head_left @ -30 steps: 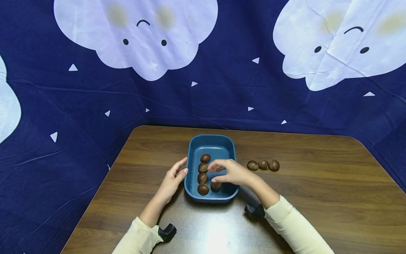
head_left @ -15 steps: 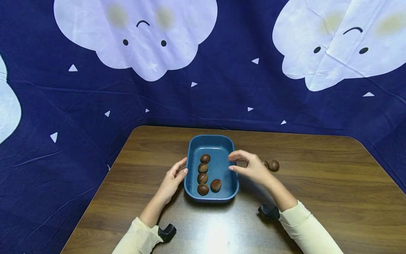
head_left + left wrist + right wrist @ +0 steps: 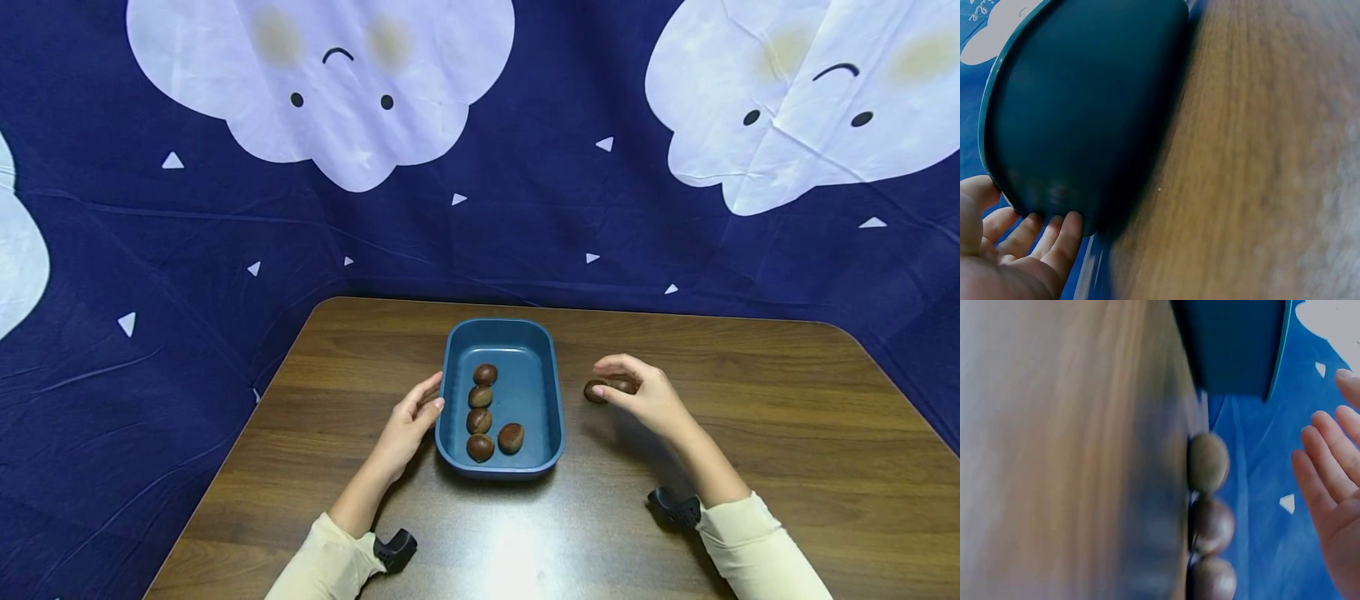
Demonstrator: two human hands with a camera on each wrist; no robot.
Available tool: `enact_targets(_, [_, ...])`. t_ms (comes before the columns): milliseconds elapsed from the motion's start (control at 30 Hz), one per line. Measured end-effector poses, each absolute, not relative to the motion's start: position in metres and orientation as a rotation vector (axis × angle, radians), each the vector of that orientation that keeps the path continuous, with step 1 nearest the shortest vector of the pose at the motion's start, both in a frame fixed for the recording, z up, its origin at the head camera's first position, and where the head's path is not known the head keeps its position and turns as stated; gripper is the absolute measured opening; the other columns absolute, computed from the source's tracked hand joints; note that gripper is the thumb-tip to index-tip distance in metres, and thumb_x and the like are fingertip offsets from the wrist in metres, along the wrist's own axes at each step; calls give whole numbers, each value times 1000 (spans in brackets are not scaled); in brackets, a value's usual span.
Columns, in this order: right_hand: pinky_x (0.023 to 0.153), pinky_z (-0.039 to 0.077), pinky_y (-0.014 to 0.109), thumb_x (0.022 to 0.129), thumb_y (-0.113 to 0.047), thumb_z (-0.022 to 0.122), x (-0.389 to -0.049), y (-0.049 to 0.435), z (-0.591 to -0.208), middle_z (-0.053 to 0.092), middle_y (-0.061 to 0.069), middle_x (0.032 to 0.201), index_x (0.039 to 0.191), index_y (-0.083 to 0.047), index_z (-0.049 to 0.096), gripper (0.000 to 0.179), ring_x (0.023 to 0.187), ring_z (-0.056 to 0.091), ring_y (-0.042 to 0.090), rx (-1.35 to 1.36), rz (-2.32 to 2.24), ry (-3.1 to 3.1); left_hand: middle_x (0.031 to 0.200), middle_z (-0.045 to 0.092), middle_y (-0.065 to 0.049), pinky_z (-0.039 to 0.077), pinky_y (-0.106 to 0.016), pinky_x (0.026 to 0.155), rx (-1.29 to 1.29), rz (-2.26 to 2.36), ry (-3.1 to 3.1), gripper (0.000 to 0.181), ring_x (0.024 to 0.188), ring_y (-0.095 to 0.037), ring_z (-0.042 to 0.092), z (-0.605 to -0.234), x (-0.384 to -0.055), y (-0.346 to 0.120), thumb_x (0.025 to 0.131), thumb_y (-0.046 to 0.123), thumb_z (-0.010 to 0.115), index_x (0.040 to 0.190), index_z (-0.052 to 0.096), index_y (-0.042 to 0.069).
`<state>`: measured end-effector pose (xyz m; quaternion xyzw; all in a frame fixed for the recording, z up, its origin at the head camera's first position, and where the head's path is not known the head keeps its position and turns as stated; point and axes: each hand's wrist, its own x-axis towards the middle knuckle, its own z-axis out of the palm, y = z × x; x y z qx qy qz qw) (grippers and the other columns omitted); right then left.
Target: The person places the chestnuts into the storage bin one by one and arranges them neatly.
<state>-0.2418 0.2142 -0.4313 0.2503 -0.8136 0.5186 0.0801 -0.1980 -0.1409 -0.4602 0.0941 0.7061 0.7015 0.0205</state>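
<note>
A blue rectangular container (image 3: 558, 417) stands on the table with several brown chestnuts inside. Most of these form a column at its left, and one chestnut (image 3: 511, 438) lies apart at the lower right. My left hand (image 3: 401, 429) rests against the container's left side; in the left wrist view its straight fingertips (image 3: 1072, 220) touch the outer wall. To the right of the container, my right hand (image 3: 647, 397) hovers by a row of chestnuts, fingers apart and holding nothing. It partly hides the row in the head view, while three chestnuts (image 3: 1212, 525) show in the right wrist view.
The wooden table (image 3: 750, 417) extends well to both sides of the container. Behind it hangs a dark blue cloth (image 3: 540, 233) printed with white clouds and small triangles. Each wrist carries a black camera (image 3: 395, 550).
My right hand has moved from over the container, out to the right, to the chestnuts on the table, uncovering the lone chestnut inside. The left hand has stayed in place.
</note>
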Motion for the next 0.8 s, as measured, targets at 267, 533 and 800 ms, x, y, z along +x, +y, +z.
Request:
enact_targets(267, [74,49,30,78,-3,69,-243,246,-443,61,21,98,103,1,59,28,89,60,31,627,1412,-2459,135,39,-17,34,-43,96,294,2168,2204,43,120,-31,40,-460,-198,-141,94,12,48,136,38,9])
enact_targets(533, [80,47,28,78,-4,69,-248,270,-455,61,20,99,103,2,59,28,92,58,12,501,1344,-2470,135,39,-18,34,-43,96,292,2168,2208,43,120,-31,40,-461,-198,-141,94,12,48,136,39,8])
enact_targets(800, [77,47,36,77,-9,71,-251,283,-469,62,19,101,106,1,58,33,92,58,30,435,1246,-2578,135,39,-18,33,-43,96,297,2169,2210,43,120,-31,40,-461,-198,-141,94,15,49,136,39,9])
